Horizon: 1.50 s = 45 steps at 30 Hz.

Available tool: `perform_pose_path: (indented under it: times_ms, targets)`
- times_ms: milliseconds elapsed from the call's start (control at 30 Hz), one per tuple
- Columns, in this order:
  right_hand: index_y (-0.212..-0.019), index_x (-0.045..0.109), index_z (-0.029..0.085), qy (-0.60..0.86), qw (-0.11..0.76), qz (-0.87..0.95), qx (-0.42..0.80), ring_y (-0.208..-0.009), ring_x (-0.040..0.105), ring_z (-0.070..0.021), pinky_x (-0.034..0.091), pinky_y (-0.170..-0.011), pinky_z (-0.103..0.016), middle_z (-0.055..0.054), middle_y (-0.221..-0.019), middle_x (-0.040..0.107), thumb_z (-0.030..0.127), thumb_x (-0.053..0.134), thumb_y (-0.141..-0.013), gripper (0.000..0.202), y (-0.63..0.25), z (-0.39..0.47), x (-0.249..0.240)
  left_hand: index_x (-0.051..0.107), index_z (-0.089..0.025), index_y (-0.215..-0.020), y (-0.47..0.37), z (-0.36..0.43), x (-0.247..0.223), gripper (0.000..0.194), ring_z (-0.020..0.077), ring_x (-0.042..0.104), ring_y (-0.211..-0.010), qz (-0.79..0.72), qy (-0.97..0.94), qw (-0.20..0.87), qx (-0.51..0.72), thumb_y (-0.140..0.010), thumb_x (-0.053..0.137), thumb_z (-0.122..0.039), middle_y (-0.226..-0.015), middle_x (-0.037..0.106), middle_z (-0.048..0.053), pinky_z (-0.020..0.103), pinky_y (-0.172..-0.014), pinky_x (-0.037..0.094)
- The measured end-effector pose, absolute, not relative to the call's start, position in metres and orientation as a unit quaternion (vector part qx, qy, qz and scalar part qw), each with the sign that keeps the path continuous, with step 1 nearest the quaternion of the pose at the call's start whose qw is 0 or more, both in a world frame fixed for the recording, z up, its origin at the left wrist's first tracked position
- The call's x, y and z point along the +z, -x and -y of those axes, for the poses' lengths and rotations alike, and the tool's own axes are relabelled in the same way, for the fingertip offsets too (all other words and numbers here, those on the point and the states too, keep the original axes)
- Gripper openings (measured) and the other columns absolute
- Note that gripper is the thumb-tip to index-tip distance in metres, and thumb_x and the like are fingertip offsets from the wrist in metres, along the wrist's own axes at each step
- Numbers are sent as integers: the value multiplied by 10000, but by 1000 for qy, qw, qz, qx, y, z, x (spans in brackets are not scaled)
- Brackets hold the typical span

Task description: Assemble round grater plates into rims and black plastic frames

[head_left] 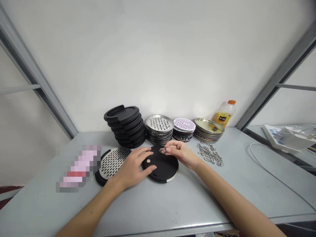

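A round black disc [163,167] with a silvery edge at its lower right lies on the table in front of me. My left hand [135,166] is at its left side, open, fingers apart and fingertips over the disc; I cannot tell how firmly they touch. A small pale round spot [148,161] shows on the disc between thumb and fingers. Over the disc's far edge, my right hand [180,152] pinches a small metal hook [163,150], partly hidden by the fingers. Left of my left hand, partly behind it, is a slotted grater disc [113,164] in a black holder.
Along the wall stand stacks of black holders [124,126], silver grater discs [159,126], a lilac-topped disc stack [184,126] and shiny metal plates [209,128]. Behind these plates is an orange-capped bottle [224,113]. Metal hooks [209,154] lie piled at right, near a white cable [268,172].
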State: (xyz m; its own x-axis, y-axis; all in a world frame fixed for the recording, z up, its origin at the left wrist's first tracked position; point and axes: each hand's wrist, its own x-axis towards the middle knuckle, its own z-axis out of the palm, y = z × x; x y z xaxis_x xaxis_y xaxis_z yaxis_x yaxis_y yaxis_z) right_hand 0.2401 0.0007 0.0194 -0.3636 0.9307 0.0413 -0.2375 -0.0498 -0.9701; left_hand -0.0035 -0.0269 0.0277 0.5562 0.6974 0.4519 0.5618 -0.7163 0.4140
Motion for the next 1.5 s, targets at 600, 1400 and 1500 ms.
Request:
perform_pose_path:
  times_ms: [600,1400,1500]
  targets:
    - [-946,641,171,298,410,580,638,-838,657,-152,491,-771,-285,-54,-913,723,315,747,-739,273,-216,17,20,634,-195,-785,-7,30,29,98,191,613,-990,-363,-798,185,445,-849,564,-171,-1081,621,55,350,-909,467]
    - [-882,712,139,296,336,693,565,-671,553,-121,452,-701,-261,-16,-684,631,413,584,-864,303,-215,24,23,634,-203,-973,-5,27,27,248,220,582,-995,-236,-842,-70,479,-788,613,-41,-974,646,53,394,-857,515]
    - [-921,692,146,326,353,668,569,-657,550,-120,456,-686,-261,-10,-687,622,427,614,-833,305,-222,20,26,541,-214,-1194,-5,28,25,376,223,562,-1075,-286,-844,-26,454,-834,592,-117,-1088,630,63,411,-943,482]
